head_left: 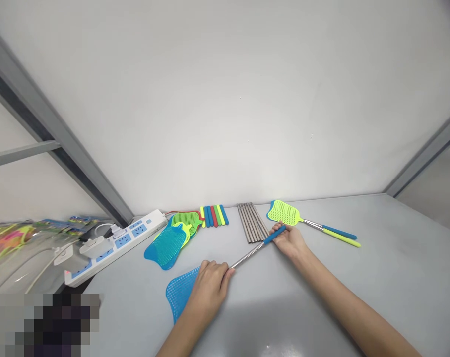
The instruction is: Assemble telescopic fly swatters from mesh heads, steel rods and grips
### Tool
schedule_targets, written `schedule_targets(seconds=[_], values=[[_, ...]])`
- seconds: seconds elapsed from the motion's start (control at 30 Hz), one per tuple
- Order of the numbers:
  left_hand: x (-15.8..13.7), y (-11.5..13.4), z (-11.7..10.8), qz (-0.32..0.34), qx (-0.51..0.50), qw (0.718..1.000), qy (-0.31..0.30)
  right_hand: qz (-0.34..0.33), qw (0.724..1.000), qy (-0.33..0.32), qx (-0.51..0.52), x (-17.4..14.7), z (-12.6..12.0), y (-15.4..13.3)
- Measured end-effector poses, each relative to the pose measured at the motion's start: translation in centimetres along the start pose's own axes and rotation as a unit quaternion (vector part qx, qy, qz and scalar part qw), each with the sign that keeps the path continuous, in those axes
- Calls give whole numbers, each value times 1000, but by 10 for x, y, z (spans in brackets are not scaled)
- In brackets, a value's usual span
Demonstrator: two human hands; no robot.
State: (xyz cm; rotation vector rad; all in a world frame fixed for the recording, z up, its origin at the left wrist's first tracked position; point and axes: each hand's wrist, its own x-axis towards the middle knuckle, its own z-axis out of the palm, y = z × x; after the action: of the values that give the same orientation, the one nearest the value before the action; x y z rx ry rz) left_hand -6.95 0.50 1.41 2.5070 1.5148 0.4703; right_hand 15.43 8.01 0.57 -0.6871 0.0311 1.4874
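Note:
A blue fly swatter [181,292] with a metal rod and a blue grip lies slantwise between my hands. My left hand [212,283] is closed round it where the rod meets the mesh head, covering part of that head. At the other end, the blue grip [274,235] rests in my right hand [287,240], fingers curled against it. Just behind the rod, several bare metal rods [252,223] lie side by side. Several coloured grips [214,216] form a row to their left. Loose swatter heads [167,246] in blue, yellow, green and red overlap further left.
Two swatters with handles, one with a yellow head [283,212], lie at the back right. A white power strip [116,248] with plugs and cables runs along the left side. Clear plastic packaging [20,248] sits beyond it. A pale wall [239,99] bounds the grey table [388,258].

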Motion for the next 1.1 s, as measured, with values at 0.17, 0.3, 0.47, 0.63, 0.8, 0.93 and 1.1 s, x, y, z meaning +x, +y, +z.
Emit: schedule_targets(seconds=[0.17, 0.3, 0.47, 0.63, 0.8, 0.93, 1.1], values=[[0, 3, 3, 6, -19, 1000, -12, -29, 999, 30, 4, -11, -11, -5], [-1, 3, 4, 9, -37, 999, -16, -52, 998, 35, -5, -16, -14, -2], [0, 3, 4, 9, -35, 999, -28, -66, 996, 41, -49, -13, -18, -5], [1, 3, 4, -1, -37, 999, -31, -54, 994, 25, -89, -13, -22, -9], [1, 1, 8, -13, -40, 999, -30, -52, 992, 18, -112, -14, -23, -9], [1, -1, 10, -11, -32, 999, -28, -54, 991, 24, -117, -13, -23, -10], [0, 0, 10, -4, -28, 999, -19, -56, 991, 36, -115, -13, -23, -10]])
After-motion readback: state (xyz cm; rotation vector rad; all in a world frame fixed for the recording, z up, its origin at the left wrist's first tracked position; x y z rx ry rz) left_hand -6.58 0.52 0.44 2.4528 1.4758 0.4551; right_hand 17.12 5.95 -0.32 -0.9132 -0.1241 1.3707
